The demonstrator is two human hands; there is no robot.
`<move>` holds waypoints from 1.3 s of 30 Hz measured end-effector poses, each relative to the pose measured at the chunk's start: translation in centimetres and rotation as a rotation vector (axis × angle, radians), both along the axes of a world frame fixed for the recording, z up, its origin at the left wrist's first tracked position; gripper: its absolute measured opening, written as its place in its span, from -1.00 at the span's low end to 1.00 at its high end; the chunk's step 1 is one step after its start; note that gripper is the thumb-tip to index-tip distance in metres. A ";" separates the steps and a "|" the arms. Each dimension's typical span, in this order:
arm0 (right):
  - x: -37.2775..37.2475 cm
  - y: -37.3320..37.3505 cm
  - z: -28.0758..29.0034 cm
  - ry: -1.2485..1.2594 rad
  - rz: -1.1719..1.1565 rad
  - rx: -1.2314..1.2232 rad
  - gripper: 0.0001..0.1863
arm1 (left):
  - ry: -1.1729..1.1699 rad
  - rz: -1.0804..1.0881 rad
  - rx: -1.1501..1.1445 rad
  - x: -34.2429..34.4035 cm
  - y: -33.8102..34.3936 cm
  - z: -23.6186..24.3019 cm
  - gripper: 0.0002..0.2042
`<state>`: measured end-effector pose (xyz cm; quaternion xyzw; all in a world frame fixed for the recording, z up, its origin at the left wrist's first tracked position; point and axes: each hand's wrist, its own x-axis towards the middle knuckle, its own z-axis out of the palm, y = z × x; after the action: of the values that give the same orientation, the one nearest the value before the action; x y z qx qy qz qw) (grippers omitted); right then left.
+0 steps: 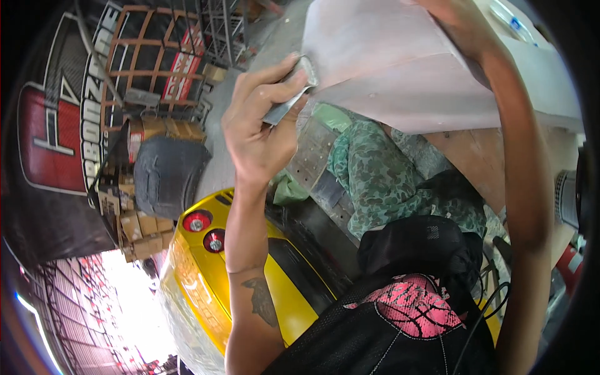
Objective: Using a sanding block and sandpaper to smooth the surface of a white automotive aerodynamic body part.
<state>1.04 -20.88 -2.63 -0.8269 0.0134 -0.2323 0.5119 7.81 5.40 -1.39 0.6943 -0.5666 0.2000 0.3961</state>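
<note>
My left hand (261, 115) is closed around a folded piece of grey sandpaper (286, 104), pinched between thumb and fingers. The sandpaper is at the left corner of a large, pale grey-white panel (387, 53); whether it touches the surface I cannot tell. A crease runs across the panel, and its finish looks dusty and matte. My right arm reaches up along the right side, and my right hand (440, 9) lies over the panel's far part. The top of the picture cuts off the fingers of that hand.
A yellow car body (290, 300) with round red lights is at lower left, partly wrapped in clear plastic. Cardboard boxes (140, 231) and a black moulded part (169, 175) stand farther left. A clear plastic bottle (514, 24) lies at upper right. Brown board (469, 156) shows below the panel.
</note>
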 end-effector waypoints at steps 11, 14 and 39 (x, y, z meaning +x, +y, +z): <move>0.0 -0.6 -0.9 -0.225 0.118 -0.062 -0.72 | -0.028 -0.001 0.063 -0.3 0.2 -0.4 -0.57; 0.2 -0.7 -0.9 -0.210 0.191 -0.019 -0.71 | -0.049 0.098 0.046 0.1 -0.2 -1.7 -0.56; 1.5 -1.6 -1.4 -0.179 0.189 0.034 -0.74 | -0.084 0.013 0.173 1.3 -1.0 -1.9 -0.65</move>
<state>2.50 -22.51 -3.99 -0.7916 -0.1062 -0.2556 0.5448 9.10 4.43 -3.24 0.7205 -0.5934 0.1816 0.3094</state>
